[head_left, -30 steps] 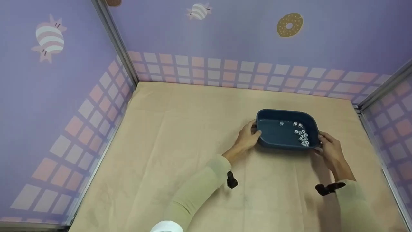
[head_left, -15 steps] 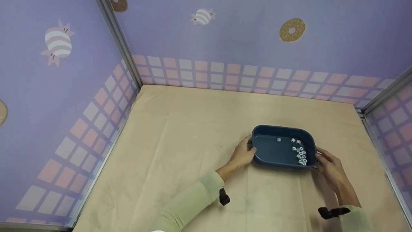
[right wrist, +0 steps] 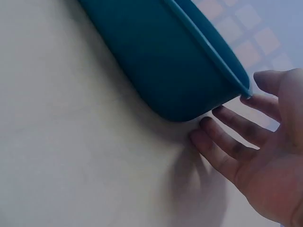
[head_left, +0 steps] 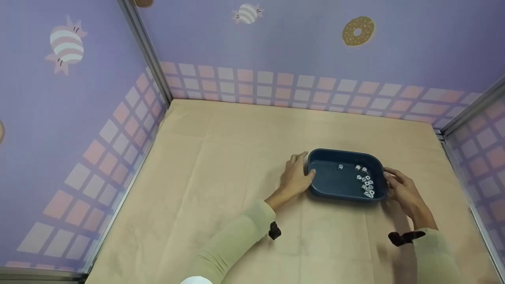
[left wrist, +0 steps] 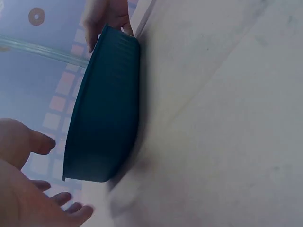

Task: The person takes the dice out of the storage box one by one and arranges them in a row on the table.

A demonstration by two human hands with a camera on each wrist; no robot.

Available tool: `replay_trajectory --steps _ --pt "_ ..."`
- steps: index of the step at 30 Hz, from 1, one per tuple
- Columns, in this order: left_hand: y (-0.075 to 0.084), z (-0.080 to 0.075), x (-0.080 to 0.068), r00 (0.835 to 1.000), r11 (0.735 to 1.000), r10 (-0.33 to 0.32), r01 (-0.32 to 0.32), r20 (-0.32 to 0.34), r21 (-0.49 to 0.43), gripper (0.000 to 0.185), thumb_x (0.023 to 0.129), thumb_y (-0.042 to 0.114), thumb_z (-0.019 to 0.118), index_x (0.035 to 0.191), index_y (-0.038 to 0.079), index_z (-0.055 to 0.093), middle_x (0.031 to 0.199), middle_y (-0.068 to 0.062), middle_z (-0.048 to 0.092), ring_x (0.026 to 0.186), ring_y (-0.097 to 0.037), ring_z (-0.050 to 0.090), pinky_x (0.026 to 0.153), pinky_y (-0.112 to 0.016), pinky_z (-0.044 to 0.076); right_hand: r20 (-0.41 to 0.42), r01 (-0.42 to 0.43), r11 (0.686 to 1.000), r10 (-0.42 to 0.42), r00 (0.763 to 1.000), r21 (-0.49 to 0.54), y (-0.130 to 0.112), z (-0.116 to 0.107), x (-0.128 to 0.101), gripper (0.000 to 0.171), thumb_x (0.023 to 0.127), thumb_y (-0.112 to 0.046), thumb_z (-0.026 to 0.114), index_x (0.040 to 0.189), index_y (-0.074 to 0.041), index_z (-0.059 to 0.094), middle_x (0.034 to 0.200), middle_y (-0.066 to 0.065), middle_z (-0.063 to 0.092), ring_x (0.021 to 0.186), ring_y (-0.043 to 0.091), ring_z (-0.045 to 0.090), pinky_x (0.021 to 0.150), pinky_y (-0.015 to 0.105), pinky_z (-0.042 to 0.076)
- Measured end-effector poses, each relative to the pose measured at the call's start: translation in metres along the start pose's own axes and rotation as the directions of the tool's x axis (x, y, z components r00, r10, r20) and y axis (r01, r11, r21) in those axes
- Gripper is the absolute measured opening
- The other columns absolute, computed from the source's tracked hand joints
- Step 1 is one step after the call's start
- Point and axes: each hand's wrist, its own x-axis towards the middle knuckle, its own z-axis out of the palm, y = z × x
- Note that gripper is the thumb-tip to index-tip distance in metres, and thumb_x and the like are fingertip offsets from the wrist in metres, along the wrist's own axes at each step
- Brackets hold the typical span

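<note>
Head view shows the left hand [head_left: 295, 177] with relaxed fingers at the 9 o'clock end of the dark blue tray [head_left: 335, 190], which rests on the beige table [head_left: 221, 157] right of centre. White dice [head_left: 367, 182] lie inside toward 3 o'clock, where the right hand [head_left: 400, 190] touches the rim, fingers loose. Judging by this, the tray is set down, neither hand clamping it; its long axis runs 9 to 3 o'clock.

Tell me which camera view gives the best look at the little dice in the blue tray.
The head view: it looks down into the blue tray, so the white dice show clustered toward its right end, with one apart. Both wrist views catch only the tray's outer wall and rim from low beside it, so no dice are visible there.
</note>
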Motion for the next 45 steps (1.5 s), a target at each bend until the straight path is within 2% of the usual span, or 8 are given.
replay_trajectory --steps 4,8,19,25,30,37,40,45 --pt "0.014 0.005 0.006 0.987 0.986 0.145 -0.138 -0.064 0.091 0.054 0.106 0.027 0.066 0.156 0.013 0.050 0.145 -0.005 0.051 0.138 -0.025 0.046 0.112 -0.037 0.044 0.028 0.004 1.000 -0.004 1.000 0.009 -0.003 -0.003 0.008 0.065 0.114 -0.044 0.044 0.168 -0.010 0.029 0.153 0.024 0.043 0.117 0.017 0.062 0.088 0.033 0.060" --pt "0.027 0.012 0.015 0.972 0.942 0.234 -0.234 0.031 0.241 0.047 0.108 0.033 0.063 0.153 0.020 0.055 0.143 0.000 0.053 0.134 -0.019 0.049 0.110 -0.032 0.044 0.029 0.038 0.999 -0.037 0.999 -0.016 -0.006 -0.002 0.011 0.060 0.116 -0.037 0.043 0.165 -0.005 0.033 0.145 0.026 0.049 0.112 0.020 0.066 0.085 0.034 0.062" --pt "0.052 0.039 0.049 0.953 0.864 0.127 -0.242 0.274 0.442 0.056 0.107 0.046 0.061 0.159 0.030 0.048 0.159 0.007 0.044 0.143 -0.016 0.044 0.109 -0.032 0.047 -0.046 0.072 0.994 -0.076 0.996 -0.080 -0.014 0.008 0.011 0.053 0.117 -0.029 0.039 0.159 0.003 0.038 0.144 0.033 0.048 0.105 0.022 0.068 0.078 0.034 0.063" --pt "0.051 0.055 0.063 0.954 0.936 0.097 -0.184 0.282 0.301 0.058 0.105 0.037 0.069 0.158 0.023 0.050 0.159 0.002 0.046 0.145 -0.018 0.045 0.110 -0.031 0.048 -0.054 0.054 0.996 -0.058 0.997 -0.070 -0.013 0.009 0.011 0.053 0.117 -0.030 0.039 0.159 0.002 0.038 0.143 0.033 0.048 0.103 0.021 0.068 0.077 0.033 0.063" --pt "0.043 0.065 0.072 0.965 0.980 0.077 -0.119 0.252 0.160 0.060 0.101 0.028 0.076 0.155 0.017 0.053 0.152 0.000 0.053 0.141 -0.017 0.051 0.111 -0.027 0.046 -0.058 0.057 0.996 -0.053 0.997 0.062 -0.003 0.007 0.015 0.053 0.115 -0.030 0.046 0.159 0.001 0.040 0.136 0.018 0.055 0.107 0.015 0.067 0.080 0.029 0.062" --pt "0.032 0.081 0.082 0.970 0.988 0.074 -0.103 0.232 0.119 0.055 0.099 0.023 0.079 0.150 0.015 0.060 0.146 0.001 0.060 0.138 -0.013 0.054 0.111 -0.022 0.043 -0.113 0.040 0.917 0.006 0.994 0.398 0.008 0.012 0.018 0.054 0.111 -0.023 0.060 0.158 -0.002 0.045 0.126 -0.004 0.066 0.103 0.008 0.064 0.072 0.019 0.056" --pt "0.030 0.085 0.085 0.970 0.987 0.071 -0.101 0.234 0.121 0.053 0.099 0.022 0.078 0.149 0.015 0.062 0.146 0.000 0.061 0.139 -0.014 0.054 0.112 -0.022 0.043 -0.128 0.014 0.909 0.044 0.991 0.417 0.007 0.014 0.018 0.057 0.108 -0.028 0.064 0.158 -0.006 0.048 0.128 -0.003 0.066 0.101 0.010 0.063 0.069 0.019 0.054" --pt "0.027 0.090 0.087 0.964 0.979 0.067 -0.113 0.257 0.167 0.050 0.100 0.019 0.077 0.147 0.016 0.064 0.146 0.000 0.062 0.139 -0.014 0.053 0.112 -0.022 0.043 -0.102 -0.060 0.916 0.109 0.989 0.397 0.010 0.013 0.020 0.066 0.107 -0.040 0.065 0.162 -0.009 0.044 0.158 0.008 0.049 0.136 0.015 0.053 0.092 0.019 0.054"
